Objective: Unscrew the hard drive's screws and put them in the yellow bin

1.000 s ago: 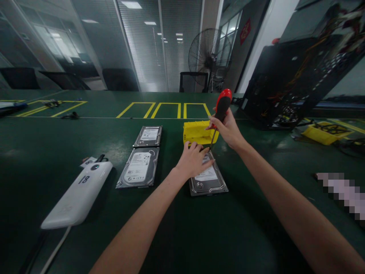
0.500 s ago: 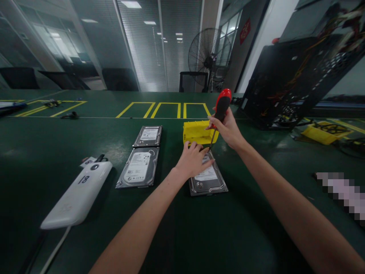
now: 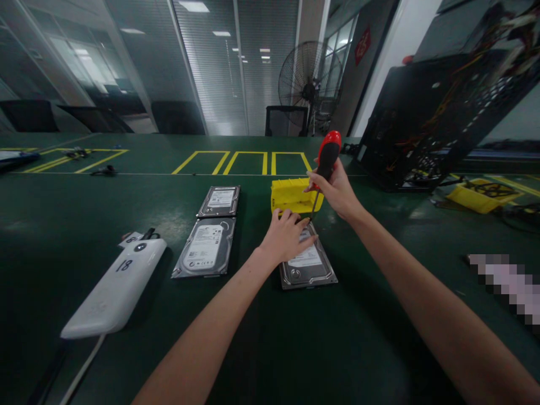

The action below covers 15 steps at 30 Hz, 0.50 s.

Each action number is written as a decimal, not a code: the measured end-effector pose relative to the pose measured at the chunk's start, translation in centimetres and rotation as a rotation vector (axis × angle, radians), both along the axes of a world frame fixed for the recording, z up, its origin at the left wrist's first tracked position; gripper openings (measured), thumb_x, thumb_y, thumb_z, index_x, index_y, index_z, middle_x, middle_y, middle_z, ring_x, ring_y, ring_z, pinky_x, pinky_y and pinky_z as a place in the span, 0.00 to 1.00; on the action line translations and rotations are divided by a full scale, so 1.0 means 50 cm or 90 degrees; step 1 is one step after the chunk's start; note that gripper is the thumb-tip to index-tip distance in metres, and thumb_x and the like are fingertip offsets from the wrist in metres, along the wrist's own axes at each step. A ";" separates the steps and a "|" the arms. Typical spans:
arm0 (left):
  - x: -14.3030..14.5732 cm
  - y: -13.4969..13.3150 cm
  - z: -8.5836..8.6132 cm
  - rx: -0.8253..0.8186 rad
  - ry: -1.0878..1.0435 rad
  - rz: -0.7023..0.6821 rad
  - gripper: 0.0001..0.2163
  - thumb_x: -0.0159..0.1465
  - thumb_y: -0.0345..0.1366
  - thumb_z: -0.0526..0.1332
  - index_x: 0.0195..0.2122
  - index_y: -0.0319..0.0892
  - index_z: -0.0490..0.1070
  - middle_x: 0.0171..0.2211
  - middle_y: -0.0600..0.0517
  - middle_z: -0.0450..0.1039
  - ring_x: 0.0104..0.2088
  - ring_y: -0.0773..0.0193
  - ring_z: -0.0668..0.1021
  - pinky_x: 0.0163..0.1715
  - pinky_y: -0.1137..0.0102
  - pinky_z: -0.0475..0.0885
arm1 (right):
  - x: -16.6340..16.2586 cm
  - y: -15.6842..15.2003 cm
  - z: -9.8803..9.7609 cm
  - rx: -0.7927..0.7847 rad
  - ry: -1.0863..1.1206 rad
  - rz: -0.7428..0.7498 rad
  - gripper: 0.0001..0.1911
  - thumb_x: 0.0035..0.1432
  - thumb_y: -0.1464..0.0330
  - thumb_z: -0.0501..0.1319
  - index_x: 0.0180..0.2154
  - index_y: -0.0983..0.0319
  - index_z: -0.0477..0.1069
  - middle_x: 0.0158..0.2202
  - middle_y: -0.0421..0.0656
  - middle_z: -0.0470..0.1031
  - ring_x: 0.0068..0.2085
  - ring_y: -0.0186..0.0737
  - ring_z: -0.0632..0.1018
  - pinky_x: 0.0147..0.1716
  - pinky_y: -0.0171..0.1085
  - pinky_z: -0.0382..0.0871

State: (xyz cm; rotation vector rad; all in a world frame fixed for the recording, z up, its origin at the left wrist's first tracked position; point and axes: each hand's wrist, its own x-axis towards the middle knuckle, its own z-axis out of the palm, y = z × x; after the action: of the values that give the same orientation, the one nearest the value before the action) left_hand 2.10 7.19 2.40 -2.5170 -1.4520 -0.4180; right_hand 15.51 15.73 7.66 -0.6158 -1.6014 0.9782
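Note:
A screwdriver [image 3: 328, 154] with a red and black handle stands nearly upright in my right hand [image 3: 336, 185], whose fingers are wrapped round the grip. Its shaft points down to the far end of a hard drive [image 3: 313, 270] with a white label. Across the left part and far end of that drive lies my left hand [image 3: 284, 235], fingers spread, thumb over the label and index finger beside the screwdriver's tip. The tip itself is partly hidden by the fingers. Just behind the drive is a small yellow bin [image 3: 291, 196], partly covered by my right hand.
Two more hard drives lie to the left, one [image 3: 218, 201] behind the other [image 3: 205, 247]. Further left is a white device marked 18 [image 3: 116, 287], with a cable. An open black computer case [image 3: 405, 124] stands at right, near another yellow bin [image 3: 476, 197] holding dark parts.
The screwdriver handle has shifted very slightly to the left. Both hands and the hard drives stay in place.

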 end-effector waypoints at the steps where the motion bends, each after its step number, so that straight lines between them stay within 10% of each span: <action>1: 0.000 0.000 0.000 0.003 -0.001 0.001 0.26 0.68 0.52 0.44 0.54 0.40 0.67 0.47 0.44 0.71 0.50 0.49 0.67 0.51 0.53 0.56 | 0.000 0.001 -0.001 0.001 0.001 0.000 0.21 0.49 0.64 0.65 0.42 0.56 0.55 0.30 0.35 0.64 0.24 0.30 0.71 0.30 0.39 0.76; 15: -0.002 0.000 0.001 -0.016 -0.009 -0.004 0.26 0.68 0.52 0.42 0.55 0.40 0.67 0.48 0.43 0.70 0.50 0.49 0.66 0.52 0.54 0.56 | 0.000 0.000 0.000 0.014 -0.006 -0.013 0.20 0.49 0.64 0.65 0.39 0.56 0.55 0.28 0.35 0.66 0.23 0.31 0.71 0.28 0.39 0.71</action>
State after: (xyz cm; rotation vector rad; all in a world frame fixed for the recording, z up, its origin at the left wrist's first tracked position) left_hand 2.00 7.21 2.44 -2.5441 -1.4645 -0.4219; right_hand 15.50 15.73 7.64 -0.6207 -1.6097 0.9430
